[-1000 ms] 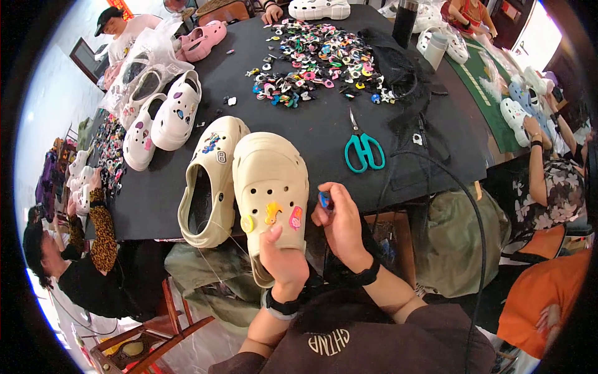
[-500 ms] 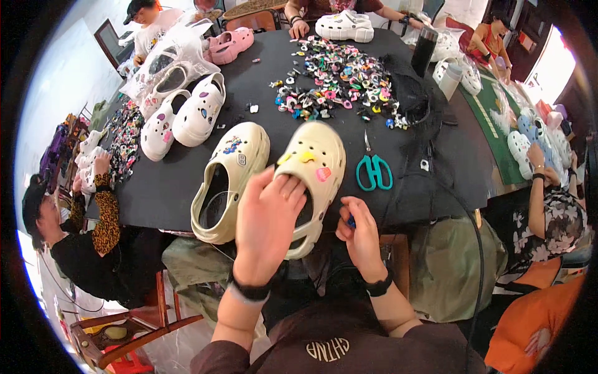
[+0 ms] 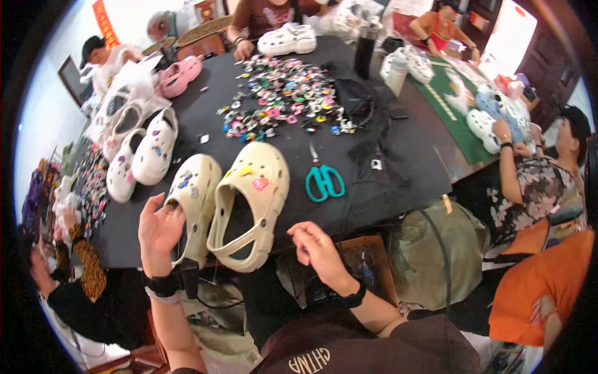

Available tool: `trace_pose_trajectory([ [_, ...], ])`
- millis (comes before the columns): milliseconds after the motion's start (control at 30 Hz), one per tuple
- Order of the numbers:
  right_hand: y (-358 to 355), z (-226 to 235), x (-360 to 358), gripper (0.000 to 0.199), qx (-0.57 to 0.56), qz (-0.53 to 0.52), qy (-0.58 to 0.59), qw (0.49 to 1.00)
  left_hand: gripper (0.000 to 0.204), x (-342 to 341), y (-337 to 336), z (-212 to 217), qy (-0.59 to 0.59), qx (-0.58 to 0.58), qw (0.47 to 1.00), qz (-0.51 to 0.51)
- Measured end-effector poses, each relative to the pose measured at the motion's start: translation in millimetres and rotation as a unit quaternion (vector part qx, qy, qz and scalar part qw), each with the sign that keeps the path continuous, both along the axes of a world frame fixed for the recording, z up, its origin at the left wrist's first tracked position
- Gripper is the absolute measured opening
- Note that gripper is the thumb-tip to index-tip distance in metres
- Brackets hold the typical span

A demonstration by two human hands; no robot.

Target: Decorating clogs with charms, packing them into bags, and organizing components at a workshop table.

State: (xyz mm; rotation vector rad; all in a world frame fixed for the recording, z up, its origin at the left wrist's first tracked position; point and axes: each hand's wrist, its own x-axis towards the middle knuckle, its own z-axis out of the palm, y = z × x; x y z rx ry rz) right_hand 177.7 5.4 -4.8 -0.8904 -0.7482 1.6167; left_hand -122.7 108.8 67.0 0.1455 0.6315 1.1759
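Two cream clogs stand side by side at the table's near edge. The left clog carries a blue and red charm and a grey one; the right clog has a yellow and a pink charm. My left hand reaches into the opening of the left clog, fingers stretched and partly hidden, thumb apart. To the right of the clogs, just off the table edge, my right hand is closed with its fingertips pinched. Whatever it may hold is hidden. Teal-handled scissors lie beyond it.
A heap of colourful shoe charms covers the table's middle. White clogs and pink clogs stand at the left. A black bottle, a white bottle and a black cable are at the right. Other people sit around.
My left hand has come out of the right clog and moved left into the left clog. My right hand stays closed; the blue bit seen in it is hidden now. The view has shifted.
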Motion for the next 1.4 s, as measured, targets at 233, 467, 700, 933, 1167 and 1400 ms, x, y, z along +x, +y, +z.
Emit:
trace_pose_trajectory([
  [233, -8.6, 4.5, 3.9, 0.019, 0.013, 0.018, -0.018, 1.000, 0.050, 6.4, 31.7, -15.0, 0.017, -0.042, 0.999, -0.006],
  [467, -11.1, 1.9, -17.8, 0.017, 0.074, 0.040, -0.083, 0.993, 0.045, 1.3, 49.2, -28.7, 0.098, -0.021, 0.994, -0.050],
  [700, -24.1, 21.0, -11.7, 0.022, 0.146, 0.069, -0.161, 0.974, 0.047, -3.6, 48.6, -35.6, 0.181, -0.027, 0.982, -0.037],
  [933, -30.2, 25.3, -4.3, 0.023, 0.127, 0.029, -0.134, 0.982, 0.048, 67.0, -63.4, -15.5, 0.306, 0.196, 0.915, 0.177],
  [1167, -19.1, 38.7, -28.2, 0.023, 0.207, 0.017, -0.111, 0.972, 0.029, 90.5, -133.7, -96.3, 0.382, 0.374, 0.783, 0.318],
  [1400, -1.8, 35.1, -32.8, 0.019, 0.165, -0.070, -0.180, 0.967, 0.037, 145.9, -136.8, -61.8, 0.508, 0.261, 0.813, 0.110],
])
